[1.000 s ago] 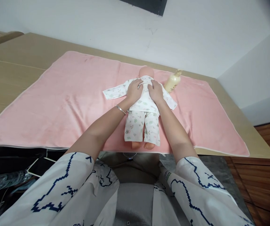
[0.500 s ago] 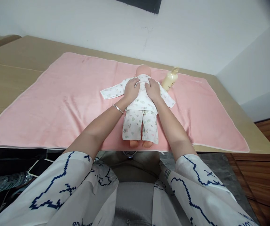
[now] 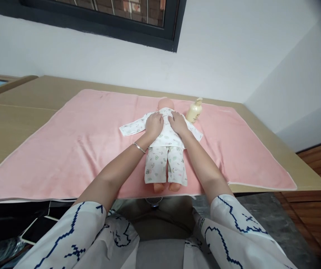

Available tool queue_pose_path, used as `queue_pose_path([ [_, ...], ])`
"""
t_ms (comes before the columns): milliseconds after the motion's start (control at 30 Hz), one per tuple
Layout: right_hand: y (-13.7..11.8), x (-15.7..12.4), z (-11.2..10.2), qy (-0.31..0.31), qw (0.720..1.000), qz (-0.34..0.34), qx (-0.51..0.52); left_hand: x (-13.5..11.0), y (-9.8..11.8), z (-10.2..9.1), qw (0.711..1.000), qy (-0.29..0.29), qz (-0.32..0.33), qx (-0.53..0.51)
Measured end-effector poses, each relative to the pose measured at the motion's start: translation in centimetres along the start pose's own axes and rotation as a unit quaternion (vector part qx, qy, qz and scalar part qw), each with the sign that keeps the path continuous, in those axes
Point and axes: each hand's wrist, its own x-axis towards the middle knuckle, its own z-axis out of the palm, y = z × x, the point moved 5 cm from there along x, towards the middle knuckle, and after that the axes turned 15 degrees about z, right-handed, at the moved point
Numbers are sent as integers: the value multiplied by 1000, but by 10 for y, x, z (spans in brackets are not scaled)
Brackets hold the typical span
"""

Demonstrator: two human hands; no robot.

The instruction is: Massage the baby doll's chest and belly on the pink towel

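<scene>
A baby doll [image 3: 166,141] in a white printed top and trousers lies stretched out, apparently face down, its head at the far end and its feet towards me. My left hand [image 3: 154,125] rests flat on the left side of its upper back, fingers pointing at the neck. On the other side, my right hand [image 3: 178,123] lies the same way near the shoulder, fingers extended. Both hands touch the cloth of the top without gripping it. The doll's left-hand sleeve spreads outward; my right forearm partly covers the other sleeve.
A pink blanket [image 3: 99,145] is spread under the doll over the wooden table [image 3: 17,130]. A cream pump bottle [image 3: 194,111] stands just beyond my right hand. Behind are a white wall and a dark-framed window [image 3: 104,18]. Below the table edge, a small fan [image 3: 153,201] shows.
My view has tilted upward, so more of the window shows and the table sits lower in the picture. Both hands stay on the doll's upper back, with little visible shift.
</scene>
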Motion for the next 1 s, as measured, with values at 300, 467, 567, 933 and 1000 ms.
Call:
queue_pose_path([
  [300,-36,-28,-3,-16,997,14,-77,10,-8,0,989,-142,-24,32],
  [467,8,2,2,-81,996,7,20,6,24,-8,976,-176,-5,130],
  [567,11,3,1,-75,997,1,14,5,29,-9,973,-177,11,145],
  [933,-22,-17,4,-78,995,-9,-53,6,-5,-2,986,-157,-11,50],
  [1000,-4,-6,5,-104,994,21,-6,5,4,-3,985,-157,-7,72],
])
